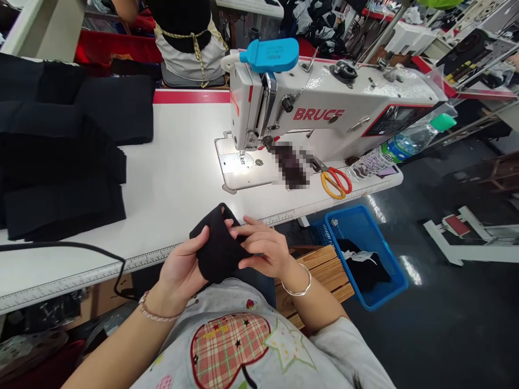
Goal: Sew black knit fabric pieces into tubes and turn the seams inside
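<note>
Both my hands hold a folded piece of black fabric (219,248) in front of my chest, just over the table's front edge. My left hand (180,265) grips its lower left side. My right hand (259,248) pinches its right side between the fingers and thumb. Ahead stands a white industrial sewing machine (324,102) branded BRUCE, its lit needle plate some way beyond my hands. Orange-handled scissors (334,183) lie on the white sewing table (170,183) near the machine. A pixelated patch hides something beside them.
Stacked black fabric pieces (60,146) cover the table's left side. A blue plastic basket (365,259) holding dark cloth sits on a wooden stool (320,275) at my right. A water bottle (405,143) lies behind the machine. A co-worker (190,43) sits beyond the table.
</note>
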Available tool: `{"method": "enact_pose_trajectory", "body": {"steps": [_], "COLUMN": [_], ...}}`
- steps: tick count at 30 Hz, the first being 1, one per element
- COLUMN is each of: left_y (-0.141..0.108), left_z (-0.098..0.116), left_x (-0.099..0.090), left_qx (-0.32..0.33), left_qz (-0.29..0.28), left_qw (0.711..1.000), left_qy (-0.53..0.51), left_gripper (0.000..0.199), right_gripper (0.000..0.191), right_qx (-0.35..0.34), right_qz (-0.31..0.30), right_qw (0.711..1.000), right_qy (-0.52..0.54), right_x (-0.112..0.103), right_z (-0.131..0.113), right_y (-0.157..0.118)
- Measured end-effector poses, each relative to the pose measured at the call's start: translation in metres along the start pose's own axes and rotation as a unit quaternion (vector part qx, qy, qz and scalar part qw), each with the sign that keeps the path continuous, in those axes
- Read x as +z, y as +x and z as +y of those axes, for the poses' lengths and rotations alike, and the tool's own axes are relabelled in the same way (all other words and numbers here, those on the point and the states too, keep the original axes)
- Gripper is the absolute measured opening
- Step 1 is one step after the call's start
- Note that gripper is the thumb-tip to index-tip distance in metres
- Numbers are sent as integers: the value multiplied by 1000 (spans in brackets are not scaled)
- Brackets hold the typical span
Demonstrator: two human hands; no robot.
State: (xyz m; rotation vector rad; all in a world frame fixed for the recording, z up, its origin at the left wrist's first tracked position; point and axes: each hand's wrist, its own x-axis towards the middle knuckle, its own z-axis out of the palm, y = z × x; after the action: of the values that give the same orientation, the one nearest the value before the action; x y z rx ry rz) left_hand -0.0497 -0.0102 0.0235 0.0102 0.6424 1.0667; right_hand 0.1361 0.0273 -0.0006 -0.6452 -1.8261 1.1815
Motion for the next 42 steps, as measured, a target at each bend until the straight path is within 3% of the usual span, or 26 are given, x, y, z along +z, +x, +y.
{"method": "enact_pose_trajectory", "body": {"steps": [5,9,13,16,21,23,29,32,35,40,42], "left_y": [-5,-12,-18,-21,-26,-27,-26,-24,-22,-28,-30], "left_z": [4,3,-9,-18,-17,-14,-9,-9,-9,-2,-1], "left_x": [0,-1,-3,-6,-10,-11,-23,-25,-21,-18,-20], "left_qx": [84,131,88,54,-67,-95,-85,-99,-117,-88,-84], "left_qz": [51,22,-8,-37,-162,-186,-164,-165,-174,-144,-130], "left_qw": [994,985,982,974,939,922,927,920,929,943,942], "left_qy": [45,106,167,216,295,325,326,340,304,287,297], "left_gripper": [23,23,28,32,33,33,33,35,31,32,32], "right_gripper": [34,26,13,24,29,30,29,33,32,16,21], "right_qx": [-29,-74,-7,22,-57,-75,-242,-279,-257,-168,-123], "right_qz": [-46,-42,31,46,11,12,-40,-18,-10,-86,-18], "right_qw": [992,985,990,983,966,956,924,900,893,921,926], "right_qy": [-113,-150,-139,-176,-251,-282,-293,-335,-371,-342,-358], "right_x": [-6,-8,-3,0,-6,-11,-16,-16,-17,-42,-64], "right_z": [-3,-1,2,5,17,18,11,13,16,18,23], "right_y": [-3,-5,-4,-1,5,8,10,8,11,21,23]}}
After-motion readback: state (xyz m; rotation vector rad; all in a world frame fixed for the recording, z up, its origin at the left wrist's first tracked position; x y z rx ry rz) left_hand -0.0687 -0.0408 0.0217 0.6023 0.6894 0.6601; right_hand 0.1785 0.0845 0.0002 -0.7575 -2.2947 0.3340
